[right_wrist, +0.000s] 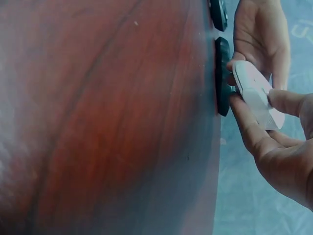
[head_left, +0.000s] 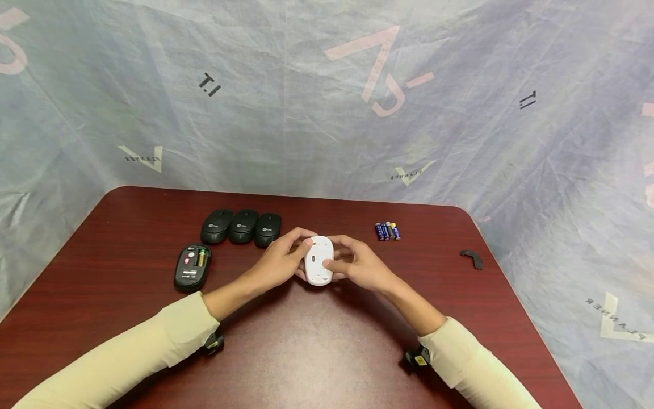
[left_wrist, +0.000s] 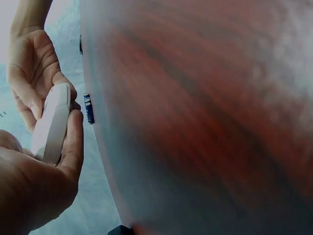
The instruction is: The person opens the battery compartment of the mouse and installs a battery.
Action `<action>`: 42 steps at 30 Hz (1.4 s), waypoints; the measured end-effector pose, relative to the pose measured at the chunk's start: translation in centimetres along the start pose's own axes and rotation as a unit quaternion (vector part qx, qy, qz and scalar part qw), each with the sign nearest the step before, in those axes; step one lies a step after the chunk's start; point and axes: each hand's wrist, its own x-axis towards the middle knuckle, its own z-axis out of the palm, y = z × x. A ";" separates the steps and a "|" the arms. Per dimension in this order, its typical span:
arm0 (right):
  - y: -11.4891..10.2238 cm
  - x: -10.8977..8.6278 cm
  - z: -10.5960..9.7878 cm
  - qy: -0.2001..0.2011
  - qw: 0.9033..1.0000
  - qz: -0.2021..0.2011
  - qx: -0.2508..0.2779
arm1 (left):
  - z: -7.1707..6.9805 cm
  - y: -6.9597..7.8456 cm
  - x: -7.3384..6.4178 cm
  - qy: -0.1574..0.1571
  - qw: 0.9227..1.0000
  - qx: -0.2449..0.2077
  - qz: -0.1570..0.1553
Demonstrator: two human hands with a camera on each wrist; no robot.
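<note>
A white computer mouse (head_left: 319, 272) is held over the table between both hands, its underside turned up toward the head camera. My left hand (head_left: 278, 260) grips its left side, thumb near the top end and fingers underneath. On the other side my right hand (head_left: 364, 264) holds it, with the thumb pressing on the underside. Both wrist views show the white mouse (left_wrist: 54, 122) (right_wrist: 255, 95) edge-on, pinched between thumbs and fingers.
Three black mice (head_left: 243, 226) stand in a row at the back left. Nearer lies an upturned black mouse (head_left: 192, 268) with a battery in its open compartment. Several batteries (head_left: 387, 231) lie at the back right, and a small dark curved piece (head_left: 472, 258) sits by the right edge.
</note>
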 end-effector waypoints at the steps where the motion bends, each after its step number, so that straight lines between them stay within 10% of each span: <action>1: 0.0 0.0 0.1 0.000 1.000 -0.002 0.004 | 0.0 0.0 0.0 0.003 1.000 -0.004 0.002; 16: 0.5 -0.2 0.5 0.007 0.998 -0.029 0.060 | 0.5 0.0 -0.3 0.011 0.998 0.028 0.047; 26: 0.2 -0.2 0.1 0.006 0.997 -0.057 0.049 | 0.2 0.0 -0.2 -0.037 0.996 -0.078 0.012; 35: 0.1 0.4 -0.1 0.112 0.986 -0.106 -0.058 | 0.3 -0.4 -0.1 -0.033 0.995 -0.095 0.009; 42: -0.1 0.9 -0.9 0.156 0.979 -0.132 -0.016 | 0.4 -0.5 -0.1 -0.031 0.994 -0.102 0.000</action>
